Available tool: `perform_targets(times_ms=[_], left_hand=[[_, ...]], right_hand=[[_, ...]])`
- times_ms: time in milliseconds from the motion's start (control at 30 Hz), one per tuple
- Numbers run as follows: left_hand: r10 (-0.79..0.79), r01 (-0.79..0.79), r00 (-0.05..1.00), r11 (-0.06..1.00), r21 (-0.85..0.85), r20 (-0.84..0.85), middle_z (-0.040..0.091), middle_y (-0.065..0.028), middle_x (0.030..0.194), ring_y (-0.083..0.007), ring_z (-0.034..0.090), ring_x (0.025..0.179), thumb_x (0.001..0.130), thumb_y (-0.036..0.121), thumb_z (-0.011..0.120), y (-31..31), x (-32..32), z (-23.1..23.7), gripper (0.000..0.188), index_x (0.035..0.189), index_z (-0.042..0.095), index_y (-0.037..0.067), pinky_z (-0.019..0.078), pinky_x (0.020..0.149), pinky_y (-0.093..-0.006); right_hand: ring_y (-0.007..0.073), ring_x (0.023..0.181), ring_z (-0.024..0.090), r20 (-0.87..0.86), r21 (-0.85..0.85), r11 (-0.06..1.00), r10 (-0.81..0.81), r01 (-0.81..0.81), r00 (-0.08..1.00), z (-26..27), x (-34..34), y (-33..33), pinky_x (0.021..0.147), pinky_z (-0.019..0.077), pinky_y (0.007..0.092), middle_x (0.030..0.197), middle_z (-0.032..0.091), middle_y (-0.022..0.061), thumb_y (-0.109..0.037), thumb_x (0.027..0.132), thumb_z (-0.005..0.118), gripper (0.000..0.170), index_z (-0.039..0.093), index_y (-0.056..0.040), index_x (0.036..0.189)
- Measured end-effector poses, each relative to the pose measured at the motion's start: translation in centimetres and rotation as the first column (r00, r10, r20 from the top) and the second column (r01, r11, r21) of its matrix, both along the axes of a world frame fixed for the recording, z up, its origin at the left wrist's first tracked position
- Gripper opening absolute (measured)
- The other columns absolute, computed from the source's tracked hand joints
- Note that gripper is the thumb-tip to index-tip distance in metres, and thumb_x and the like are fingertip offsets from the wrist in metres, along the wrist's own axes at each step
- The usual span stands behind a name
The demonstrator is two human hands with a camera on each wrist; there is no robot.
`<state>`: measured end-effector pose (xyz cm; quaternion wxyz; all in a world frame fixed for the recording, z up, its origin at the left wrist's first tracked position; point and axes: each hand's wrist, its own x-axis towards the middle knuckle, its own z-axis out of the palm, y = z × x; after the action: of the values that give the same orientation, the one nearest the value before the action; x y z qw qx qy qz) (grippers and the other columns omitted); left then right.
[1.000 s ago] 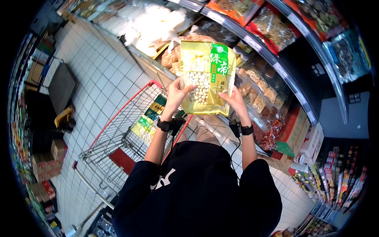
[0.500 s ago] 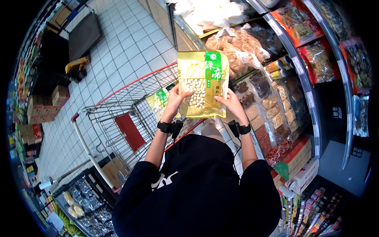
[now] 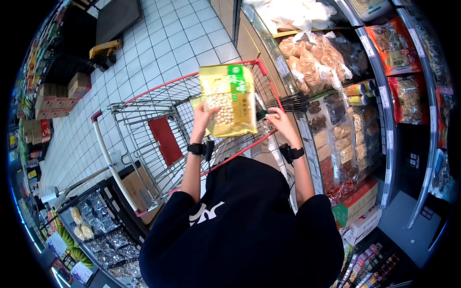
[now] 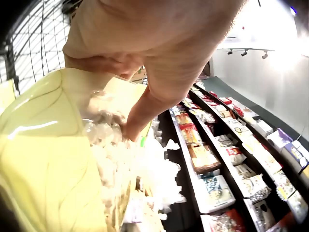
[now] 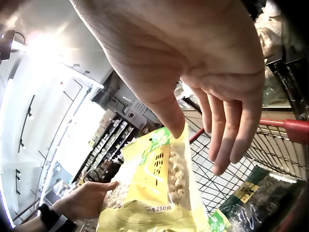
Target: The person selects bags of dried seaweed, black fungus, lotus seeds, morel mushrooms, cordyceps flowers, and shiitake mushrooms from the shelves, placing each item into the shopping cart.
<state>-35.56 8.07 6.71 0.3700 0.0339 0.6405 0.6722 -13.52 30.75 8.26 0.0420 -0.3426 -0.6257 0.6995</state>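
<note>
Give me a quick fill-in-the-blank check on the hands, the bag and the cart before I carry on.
1. The left hand grips a bag whose main colour is ____.
2. The right hand, beside the bag, holds ____.
3. The upper rim of the shopping cart is coloured ____.
4. Dark straps sit around both of the person's ____.

Missing words: yellow; nothing; red; wrists.

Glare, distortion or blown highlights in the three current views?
Head: fisheye curves the long grey shelf edges, corners black. Left wrist: glare streak on the glossy yellow plastic bag, white spotlight blown out. Right wrist: bright ceiling light flares, upper left.
</note>
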Motion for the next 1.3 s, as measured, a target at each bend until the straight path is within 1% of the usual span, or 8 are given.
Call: perform_targets(times_ms=[700,900,933,967,1033,1067,1167,1300], left_hand=[[0.034,0.053,0.983,0.886,-0.462,0.179,0.065,-0.0061,0.078,-0.0143,0.057,0.059,0.075,0.012,0.070,-8.5,-1.9,-21.4,0.020,0.089,0.065,-0.001,0.0455,0.053,-0.0298],[0.089,0.039,0.932,0.940,-0.340,0.352,0.067,-0.0076,0.091,-0.0149,0.064,0.078,0.080,0.013,0.067,-7.7,-2.6,-26.3,0.020,0.095,0.064,0.001,0.0509,0.064,-0.0292],[-0.072,0.232,0.932,0.870,-0.435,0.354,0.066,-0.0097,0.099,-0.0173,0.062,0.087,0.082,0.015,0.064,-7.9,-3.2,-28.3,0.028,0.105,0.063,0.000,0.0497,0.072,-0.0301],[-0.055,0.164,0.967,0.883,-0.440,0.249,0.056,0.0009,0.075,-0.0114,0.043,0.059,0.082,0.016,0.058,-8.0,-2.6,-30.8,0.034,0.114,0.059,0.006,0.0322,0.050,-0.0273],[0.005,0.117,0.971,0.863,-0.491,0.240,0.057,-0.0003,0.081,-0.0109,0.043,0.063,0.082,0.015,0.056,-8.2,-2.6,-32.1,0.046,0.127,0.052,0.007,0.0333,0.053,-0.0284],[-0.021,0.151,0.954,0.897,-0.416,0.300,0.057,-0.0192,0.123,-0.0282,0.050,0.119,0.082,0.010,0.057,-7.8,-2.8,-27.4,0.052,0.130,0.046,-0.006,0.0388,0.098,-0.0352],[-0.115,0.194,0.969,0.901,-0.387,0.217,0.055,-0.0188,0.126,-0.0281,0.049,0.120,0.083,0.014,0.060,-10.5,-2.7,-32.2,0.051,0.130,0.050,-0.002,0.0386,0.099,-0.0364],[-0.164,0.251,0.955,0.892,-0.376,0.248,0.055,-0.0164,0.127,-0.0269,0.049,0.121,0.082,0.024,0.065,-10.6,-2.7,-26.7,0.045,0.121,0.059,0.001,0.0370,0.100,-0.0366]], right_hand=[[0.0134,0.082,0.061,0.193,0.305,0.950,0.000,-0.060,0.981,-9.9,3.7,-1.7,0.073,0.0487,0.0273,0.088,0.066,0.0084,-0.012,0.088,0.059,0.022,0.060,0.0002,0.106],[0.0129,0.089,0.061,0.137,0.308,0.951,-0.057,0.012,0.989,-10.1,4.2,-2.2,0.076,0.0472,0.0260,0.095,0.067,0.0064,-0.012,0.090,0.057,0.019,0.061,-0.0008,0.105],[0.0129,0.089,0.061,0.147,0.307,0.952,-0.058,0.011,0.987,-9.8,4.2,-2.2,0.076,0.0472,0.0260,0.095,0.067,0.0064,-0.012,0.090,0.057,0.019,0.061,-0.0008,0.105],[0.0121,0.089,0.061,0.164,0.304,0.953,-0.051,-0.001,0.985,-9.5,4.2,-2.3,0.075,0.0466,0.0252,0.097,0.067,0.0060,-0.013,0.091,0.057,0.019,0.061,-0.0012,0.105],[0.0113,0.089,0.061,0.185,0.301,0.954,-0.044,-0.013,0.982,-9.2,4.4,-2.2,0.074,0.0460,0.0244,0.099,0.066,0.0055,-0.013,0.091,0.056,0.018,0.061,-0.0017,0.105],[0.0108,0.090,0.061,0.158,0.287,0.958,-0.046,-0.001,0.986,-9.1,4.5,-2.2,0.073,0.0453,0.0236,0.100,0.066,0.0050,-0.012,0.091,0.056,0.018,0.061,-0.0022,0.105],[0.0112,0.090,0.060,0.167,0.310,0.951,-0.046,-0.009,0.985,-8.1,4.4,-2.2,0.073,0.0449,0.0235,0.102,0.066,0.0052,-0.011,0.089,0.057,0.019,0.062,-0.0037,0.106],[0.0146,0.087,0.061,0.254,0.474,0.871,0.003,-0.127,0.967,-7.1,4.9,-2.1,0.075,0.0456,0.0269,0.101,0.066,0.0072,-0.009,0.085,0.060,0.022,0.062,-0.0061,0.107]])
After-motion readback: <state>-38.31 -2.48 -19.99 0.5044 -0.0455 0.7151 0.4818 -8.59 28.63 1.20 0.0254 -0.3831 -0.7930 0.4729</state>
